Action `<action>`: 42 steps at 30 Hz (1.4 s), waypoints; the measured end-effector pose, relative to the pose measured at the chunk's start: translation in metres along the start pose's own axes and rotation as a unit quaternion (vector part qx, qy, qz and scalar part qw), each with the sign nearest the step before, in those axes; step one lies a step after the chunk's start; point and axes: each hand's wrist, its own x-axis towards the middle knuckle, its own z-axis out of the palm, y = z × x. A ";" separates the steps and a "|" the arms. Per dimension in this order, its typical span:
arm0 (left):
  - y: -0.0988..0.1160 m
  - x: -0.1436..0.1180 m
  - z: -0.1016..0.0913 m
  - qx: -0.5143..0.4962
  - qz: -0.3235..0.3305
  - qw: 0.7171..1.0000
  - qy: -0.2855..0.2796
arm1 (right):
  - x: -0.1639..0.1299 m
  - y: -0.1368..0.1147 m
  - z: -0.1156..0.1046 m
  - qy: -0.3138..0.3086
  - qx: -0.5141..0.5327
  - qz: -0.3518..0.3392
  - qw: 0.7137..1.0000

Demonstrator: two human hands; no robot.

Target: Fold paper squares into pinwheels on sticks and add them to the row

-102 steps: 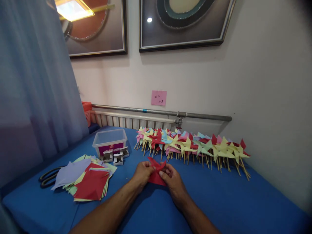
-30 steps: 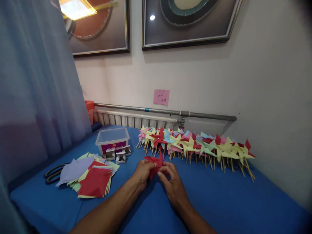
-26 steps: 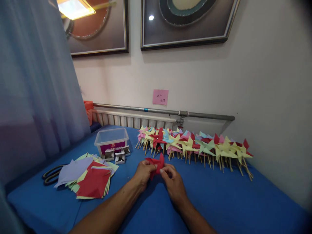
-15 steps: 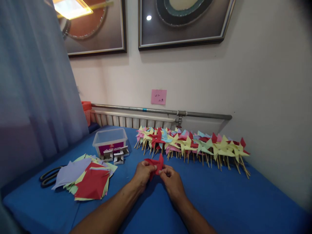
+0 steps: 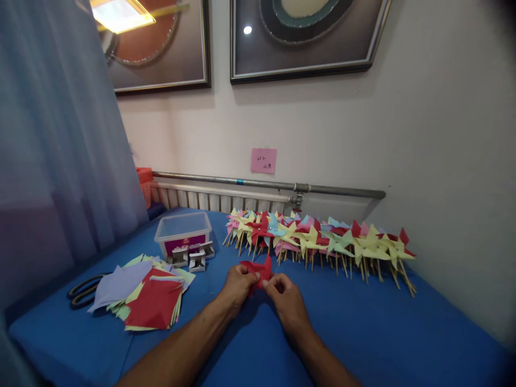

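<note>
A red paper pinwheel [image 5: 264,269], its corners folded inward, is held up over the blue table between both hands. My left hand [image 5: 238,285] pinches it from the left, with the thumb pressed near its middle. My right hand [image 5: 284,295] is closed at the pinwheel's right side, thumb and fingertips on the paper. Whether anything small sits between the right fingertips is hidden. To the left lies a stack of cut paper sheets [image 5: 155,303] in red, yellow, lilac and green. Three small white boxes [image 5: 197,262] with dark bits inside stand beyond the stack.
Finished pinwheels [image 5: 310,239] on sticks lie in a long row along the back right. A clear plastic tub [image 5: 183,228] stands behind the small boxes. Black-handled scissors [image 5: 83,293] lie partly under the paper. A blue curtain [image 5: 60,134] hangs at the left; a metal pipe [image 5: 342,191] runs along the wall.
Both hands stay on the red pinwheel at nearly the same place. The right fingers have shifted slightly against its right side. The whole view has moved a little.
</note>
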 end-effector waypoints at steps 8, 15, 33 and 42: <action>0.008 -0.008 0.001 0.057 -0.016 0.996 -0.062 | 0.000 -0.003 -0.001 -0.084 0.184 0.084 0.976; 0.005 -0.008 0.003 0.053 -0.030 0.996 -0.066 | 0.000 0.001 0.003 -0.059 0.168 0.113 0.978; 0.005 -0.009 0.003 0.094 0.013 0.991 -0.092 | -0.002 0.014 0.009 -0.021 0.185 0.109 0.976; 0.001 -0.005 0.003 0.103 0.005 0.990 -0.091 | -0.003 0.012 0.008 -0.009 0.161 0.108 0.981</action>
